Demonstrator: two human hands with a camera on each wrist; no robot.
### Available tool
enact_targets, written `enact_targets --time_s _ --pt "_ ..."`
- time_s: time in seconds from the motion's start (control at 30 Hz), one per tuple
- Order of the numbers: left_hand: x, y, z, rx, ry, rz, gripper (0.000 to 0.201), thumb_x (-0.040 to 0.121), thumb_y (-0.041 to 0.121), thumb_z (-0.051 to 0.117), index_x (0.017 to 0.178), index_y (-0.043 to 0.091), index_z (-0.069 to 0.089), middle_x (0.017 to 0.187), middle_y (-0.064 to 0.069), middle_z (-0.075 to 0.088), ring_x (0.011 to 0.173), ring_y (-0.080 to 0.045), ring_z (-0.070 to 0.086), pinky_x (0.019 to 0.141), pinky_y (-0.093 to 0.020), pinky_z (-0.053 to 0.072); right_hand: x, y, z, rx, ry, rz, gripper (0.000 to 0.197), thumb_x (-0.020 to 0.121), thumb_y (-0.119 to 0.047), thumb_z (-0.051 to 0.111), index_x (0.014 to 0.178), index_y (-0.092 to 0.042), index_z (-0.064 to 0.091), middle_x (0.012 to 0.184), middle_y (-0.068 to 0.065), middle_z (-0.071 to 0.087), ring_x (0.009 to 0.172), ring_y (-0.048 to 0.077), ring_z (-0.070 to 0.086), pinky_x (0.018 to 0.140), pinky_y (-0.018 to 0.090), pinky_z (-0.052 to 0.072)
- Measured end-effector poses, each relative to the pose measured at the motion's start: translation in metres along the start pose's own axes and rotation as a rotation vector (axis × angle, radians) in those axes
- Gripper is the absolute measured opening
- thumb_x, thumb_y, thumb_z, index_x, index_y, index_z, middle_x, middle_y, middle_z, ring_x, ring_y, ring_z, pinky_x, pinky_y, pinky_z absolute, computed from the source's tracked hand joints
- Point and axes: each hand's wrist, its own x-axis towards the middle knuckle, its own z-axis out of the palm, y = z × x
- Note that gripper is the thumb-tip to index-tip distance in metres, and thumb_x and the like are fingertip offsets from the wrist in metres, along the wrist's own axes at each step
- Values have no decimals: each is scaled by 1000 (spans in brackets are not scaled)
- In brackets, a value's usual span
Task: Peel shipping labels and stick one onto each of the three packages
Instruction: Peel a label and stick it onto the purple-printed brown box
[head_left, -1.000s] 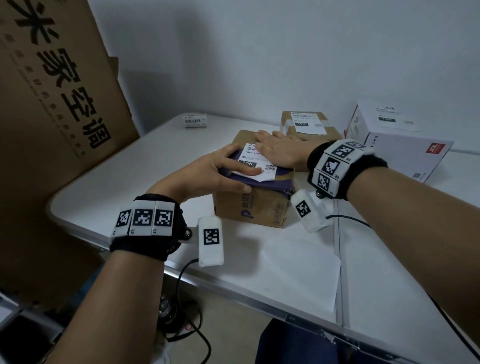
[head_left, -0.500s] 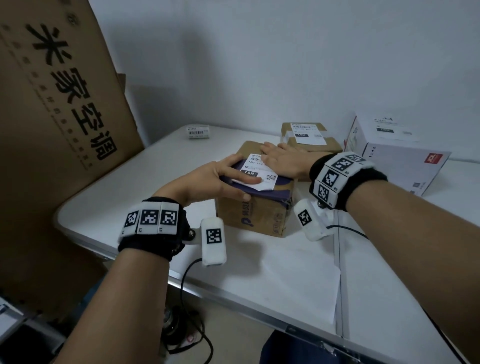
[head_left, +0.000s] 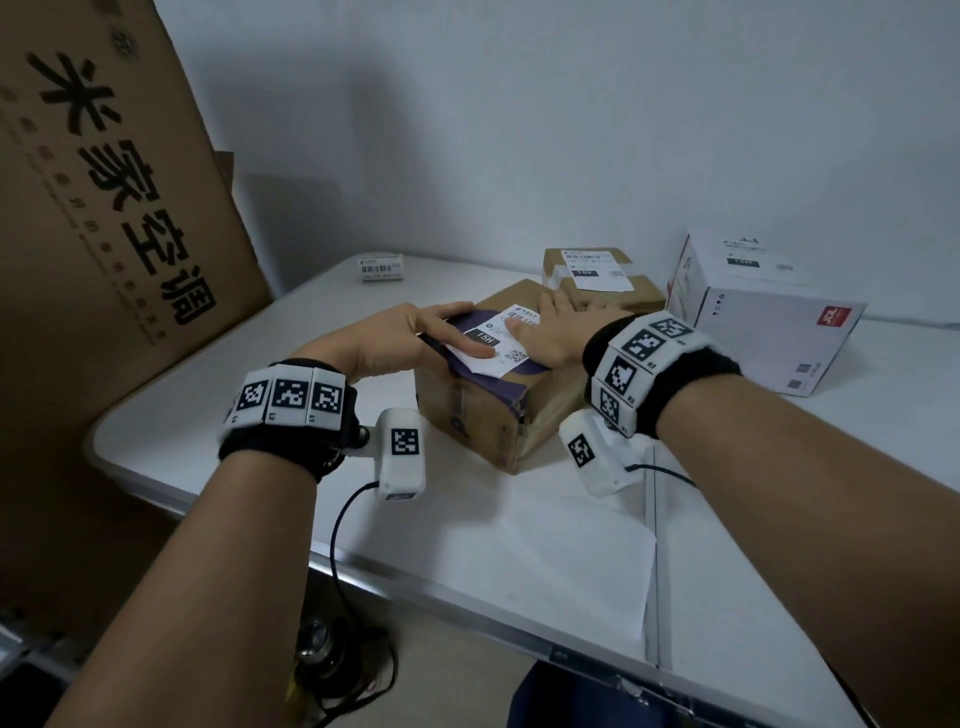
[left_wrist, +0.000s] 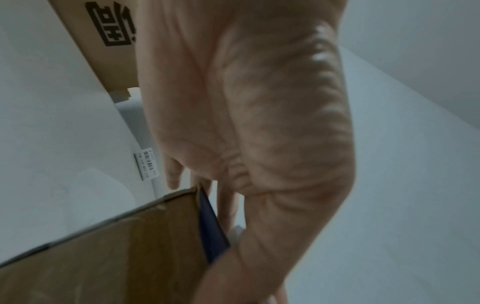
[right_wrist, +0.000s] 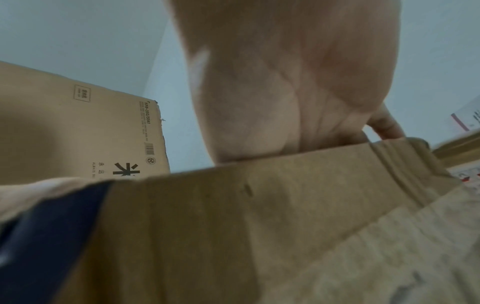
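My left hand lies with straight fingers on the near brown package, thumb pressing the shipping label on its purple-taped top. My right hand lies flat on the label's far edge, fingers spread, apparently pressing it down. Behind sit the small brown package and white package, both labelled.

White table, plain wall
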Motion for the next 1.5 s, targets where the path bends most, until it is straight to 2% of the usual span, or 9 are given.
enact_targets --time_s 0.1,0.27,0.5,0.77,0.9,1.03,1.17,1.37,1.5 --pt "4 0 1 56 53 27 65 71 -19 57 85 41 77 149 13 38 132 -6 39 107 -23 33 -2 -1 0 -7 19 29 86 88 -73 9 154 -19 -3 162 1 -7 146 41 6 118 55 5" --pt "4 0 7 29 90 40 61 72 -23 49 100 25 74 145 7 43 129 -10 44 97 -15 37 -2 6 -6 70 -15 -7 82 91 -69 10 154 -17 0 162 4 -6 148 35 5 119 51 4" --pt "0 -1 11 -21 121 60 61 73 -22 47 96 26 76 139 11 49 122 -7 48 89 -6 41 -3 20 -6 78 14 -49 73 94 -65 9 154 -24 6 162 1 -4 148 34 6 119 51 2" --pt "4 5 15 -40 162 56 61 76 -21 33 91 18 78 140 6 52 126 -9 47 91 -5 39 -9 31 -1 29 -2 47 91 83 -80 9 153 -24 -4 162 9 -1 149 31 -1 118 51 -1" --pt "6 14 17 -37 151 28 43 88 -2 39 93 16 78 133 11 55 120 -6 48 83 -2 34 -10 44 1 93 15 52 91 84 -78 9 154 -20 1 162 6 5 148 29 7 118 53 5" --pt "6 9 15 32 134 74 28 87 12 55 87 28 79 129 10 54 122 -5 47 98 -14 34 -5 59 3 329 -1 23 104 75 -85 1 154 -17 8 160 11 13 147 31 16 118 53 10" --pt "3 11 9 46 69 46 20 82 41 61 90 36 78 130 19 51 122 0 44 107 -30 32 -5 73 -9 552 150 -38 77 94 -62 1 146 -18 36 142 15 47 131 31 43 112 42 30" --pt "13 14 13 138 93 34 13 78 37 75 86 28 70 115 9 52 109 -13 55 96 -30 42 -20 30 -27 390 253 -242 47 104 -28 12 144 -15 34 149 12 39 137 31 35 113 47 25" --pt "14 11 16 171 122 -32 36 72 36 80 102 28 61 116 6 43 103 -16 54 91 -29 47 -5 -2 -10 150 64 -296 52 103 -39 8 153 -23 8 162 -4 -1 149 23 -4 119 53 0"
